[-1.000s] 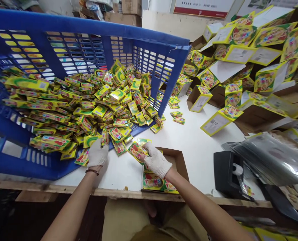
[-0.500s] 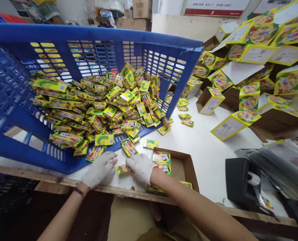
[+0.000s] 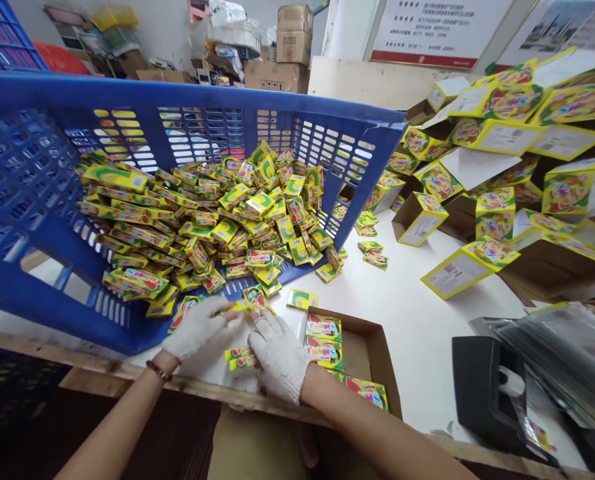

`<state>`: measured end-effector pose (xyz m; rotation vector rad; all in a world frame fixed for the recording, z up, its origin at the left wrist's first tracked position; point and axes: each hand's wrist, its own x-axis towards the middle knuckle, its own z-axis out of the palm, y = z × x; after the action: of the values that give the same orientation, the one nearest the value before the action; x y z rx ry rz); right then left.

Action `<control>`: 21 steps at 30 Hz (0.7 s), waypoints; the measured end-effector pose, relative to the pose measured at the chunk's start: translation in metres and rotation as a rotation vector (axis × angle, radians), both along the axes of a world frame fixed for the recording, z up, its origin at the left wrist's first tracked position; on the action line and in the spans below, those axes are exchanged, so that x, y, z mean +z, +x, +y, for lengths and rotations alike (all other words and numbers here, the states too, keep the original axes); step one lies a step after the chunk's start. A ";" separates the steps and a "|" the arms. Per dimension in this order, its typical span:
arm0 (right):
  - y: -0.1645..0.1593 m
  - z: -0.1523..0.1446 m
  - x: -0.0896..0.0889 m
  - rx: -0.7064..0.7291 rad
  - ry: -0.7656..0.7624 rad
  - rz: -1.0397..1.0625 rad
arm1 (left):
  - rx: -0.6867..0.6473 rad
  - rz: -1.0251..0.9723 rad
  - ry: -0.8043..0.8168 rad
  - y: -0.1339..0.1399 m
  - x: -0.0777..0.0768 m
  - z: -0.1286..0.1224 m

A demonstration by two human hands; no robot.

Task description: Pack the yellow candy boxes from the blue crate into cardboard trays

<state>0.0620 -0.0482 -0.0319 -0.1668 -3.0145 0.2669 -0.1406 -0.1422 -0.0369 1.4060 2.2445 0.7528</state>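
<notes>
Packing of small boxes at a white worktop (image 3: 412, 333), seen from above. The left hand (image 3: 197, 330), in a white knitted glove with a dark beaded bracelet (image 3: 159, 370) at the wrist, has its fingers nearly closed, their tips pinching one small flat yellow-and-green box (image 3: 238, 307). The right hand (image 3: 280, 357), gloved alike, lies palm down just beside it, fingers bent and directed toward the left fingertips; a pair of narrow yellow-and-red boxes (image 3: 240, 359) projects from beneath its near side. Whether the right fingers grip this pair or merely rest against it cannot be told, the palm being hidden.

Right of the hands stands a shallow, open brown cardboard tray (image 3: 391, 363), partly covered by the right forearm. Fruit-printed boxes (image 3: 323, 351) lie flat along its left side and near end; bare cardboard shows elsewhere. Between the tray and a large blue slatted plastic basket (image 3: 202, 97), one yellow-green box (image 3: 302, 299) lies flat on the worktop. The basket holds a disordered heap of similar boxes (image 3: 227, 230). Far right: open yellow-and-white cartons (image 3: 470, 267), stacked irregularly, and a black tape dispenser (image 3: 482, 390) beside clear plastic bags (image 3: 567, 360).
</notes>
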 end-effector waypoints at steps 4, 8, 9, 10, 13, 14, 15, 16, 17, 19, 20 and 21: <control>-0.002 -0.006 -0.010 0.051 -0.073 -0.123 | 0.161 -0.597 0.093 0.052 -0.035 -0.022; -0.012 -0.025 -0.029 -0.025 -0.047 -0.200 | 0.595 -0.711 0.321 0.089 -0.063 -0.024; -0.015 -0.029 -0.033 -0.043 -0.031 -0.206 | 0.649 -0.725 0.358 0.094 -0.066 -0.022; -0.018 -0.033 -0.035 -0.055 -0.021 -0.214 | 0.669 -0.735 0.376 0.096 -0.068 -0.020; -0.024 -0.033 -0.027 -0.060 -0.064 -0.236 | 0.731 -0.800 0.427 0.092 -0.063 -0.015; -0.023 -0.028 -0.018 -0.067 -0.105 -0.228 | 0.748 -0.821 0.448 0.089 -0.060 -0.014; -0.019 -0.020 -0.007 -0.082 -0.158 -0.202 | 0.759 -0.830 0.472 0.086 -0.056 -0.014; -0.011 -0.010 0.005 -0.108 -0.221 -0.163 | 0.766 -0.826 0.509 0.083 -0.052 -0.013; 0.000 0.003 0.019 -0.146 -0.292 -0.115 | 0.758 -0.794 0.557 0.083 -0.048 -0.012; 0.033 0.034 0.046 -0.224 -0.475 -0.032 | 0.613 -0.617 0.566 0.093 -0.039 -0.007; 0.053 0.052 0.057 -0.279 -0.586 -0.028 | 0.481 -0.514 0.551 0.103 -0.034 -0.003; 0.075 0.069 0.066 -0.337 -0.691 -0.031 | 0.313 -0.413 0.520 0.117 -0.029 0.002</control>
<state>0.1370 0.0205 0.0341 -0.7205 -2.7178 1.2516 -0.0234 -0.1406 -0.0659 0.9656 2.0311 1.6578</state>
